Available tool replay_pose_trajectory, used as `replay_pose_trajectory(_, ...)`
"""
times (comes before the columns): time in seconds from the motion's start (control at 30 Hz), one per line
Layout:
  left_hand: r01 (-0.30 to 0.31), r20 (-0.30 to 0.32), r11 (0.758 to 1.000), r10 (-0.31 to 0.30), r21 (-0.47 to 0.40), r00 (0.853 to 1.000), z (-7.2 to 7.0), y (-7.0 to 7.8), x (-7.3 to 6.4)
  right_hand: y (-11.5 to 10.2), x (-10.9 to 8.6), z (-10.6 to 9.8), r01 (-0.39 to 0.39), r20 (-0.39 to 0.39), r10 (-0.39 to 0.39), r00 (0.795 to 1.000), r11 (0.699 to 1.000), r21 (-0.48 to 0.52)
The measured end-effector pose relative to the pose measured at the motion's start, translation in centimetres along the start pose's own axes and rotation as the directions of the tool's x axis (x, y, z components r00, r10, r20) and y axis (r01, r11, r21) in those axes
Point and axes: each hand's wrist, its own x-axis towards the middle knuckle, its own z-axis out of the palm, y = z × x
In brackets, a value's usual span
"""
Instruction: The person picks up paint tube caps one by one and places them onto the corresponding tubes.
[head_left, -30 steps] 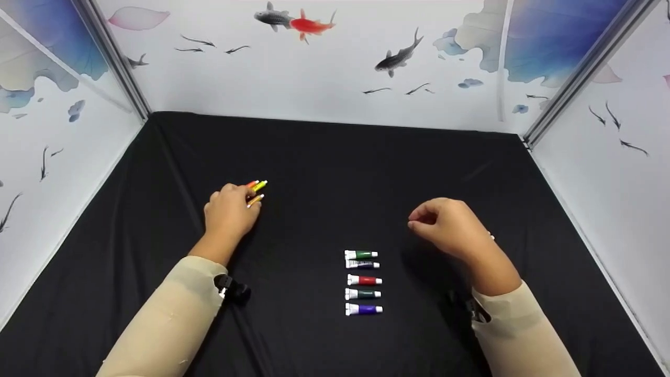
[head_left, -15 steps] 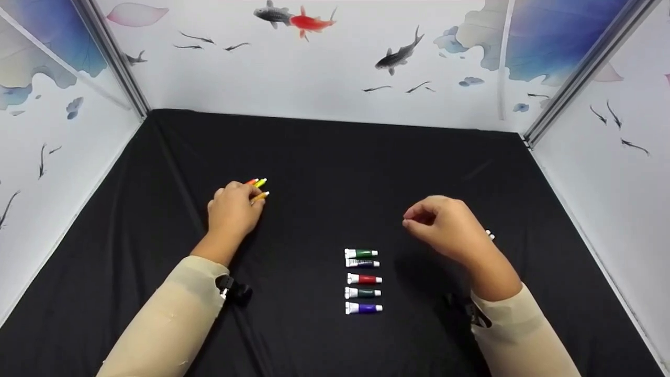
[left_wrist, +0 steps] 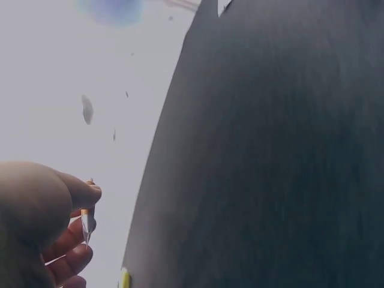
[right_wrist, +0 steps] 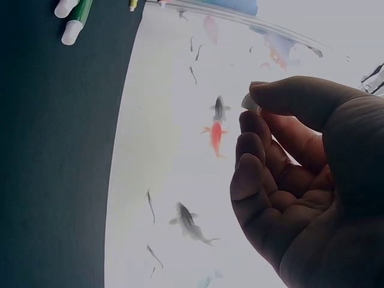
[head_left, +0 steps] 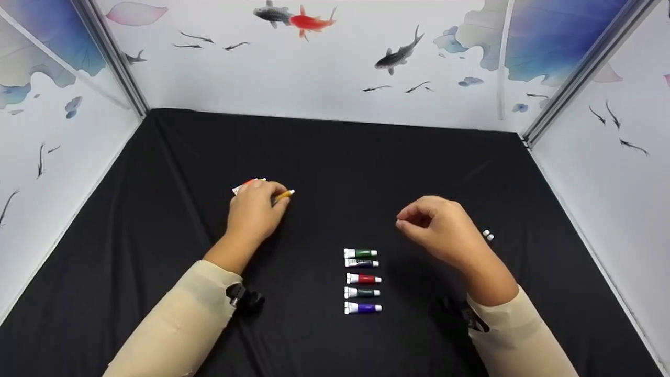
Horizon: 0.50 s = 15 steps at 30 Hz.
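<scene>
In the head view my left hand [head_left: 256, 214] pinches a small orange-yellow paint tube [head_left: 283, 196] between thumb and fingers, its white tip pointing right. The left wrist view shows the same tube [left_wrist: 84, 219] upright in the fingers, its crimped end downward. Partly hidden behind that hand, an orange-red tube [head_left: 247, 184] lies on the black cloth. My right hand [head_left: 442, 225] is raised over the cloth to the right of centre. Its thumb and forefinger pinch a small white cap [right_wrist: 248, 103], clearest in the right wrist view.
Several paint tubes lie in a column at front centre: green [head_left: 366, 253], red [head_left: 369, 279] and purple [head_left: 367, 308] among them. Two white caps [head_left: 488, 235] rest beside my right forearm. White panels [head_left: 314, 78] with fish prints enclose the black cloth [head_left: 335, 167].
My left hand has moved right with the orange-yellow tube, away from the other tubes at the left. The right hand has drifted slightly left, bringing the two white caps into full view.
</scene>
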Motion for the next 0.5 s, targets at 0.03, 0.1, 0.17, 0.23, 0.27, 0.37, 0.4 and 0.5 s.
replay_pose_trajectory(0.03,-0.008,-0.003,1.0,0.008,-0.008,1.0,0.0,0.3,-0.1,0.0,0.0,0.0,0.007,-0.007,-0.007,1.0,1.0,0.002)
replay_pose_trajectory(0.1,-0.022,-0.009,1.0,0.022,-0.022,1.0,0.0,1.0,-0.4,-0.1,-0.1,-0.1,0.016,-0.019,-0.016,1.0,1.0,0.007)
replay_pose_trajectory(0.17,-0.038,-0.019,0.998,0.037,-0.043,0.999,0.0,1.5,-0.6,-0.2,-0.1,-0.1,0.023,-0.032,-0.023,0.999,1.0,0.01)
replay_pose_trajectory(0.23,-0.048,-0.028,0.997,0.047,-0.064,0.999,0.1,2.1,-0.8,-0.2,-0.2,-0.1,0.033,-0.046,-0.032,0.998,0.999,0.015)
replay_pose_trajectory(0.27,-0.055,-0.029,0.996,0.053,-0.074,0.998,0.2,2.3,-0.9,-0.3,-0.2,-0.2,0.036,-0.05,-0.035,0.998,0.999,0.018)
replay_pose_trajectory(0.37,-0.072,-0.03,0.992,0.069,-0.107,0.997,0.3,3.2,-1.4,-0.4,-0.2,-0.2,0.052,-0.062,-0.05,0.997,0.998,0.025)
replay_pose_trajectory(0.4,-0.079,-0.03,0.99,0.076,-0.114,0.997,0.4,3.6,-1.5,-0.4,-0.2,-0.2,0.058,-0.066,-0.056,0.996,0.998,0.029)
replay_pose_trajectory(0.5,-0.109,-0.033,0.985,0.106,-0.132,0.994,0.4,4.5,-1.8,-0.5,-0.2,-0.2,0.069,-0.076,-0.066,0.995,0.997,0.039)
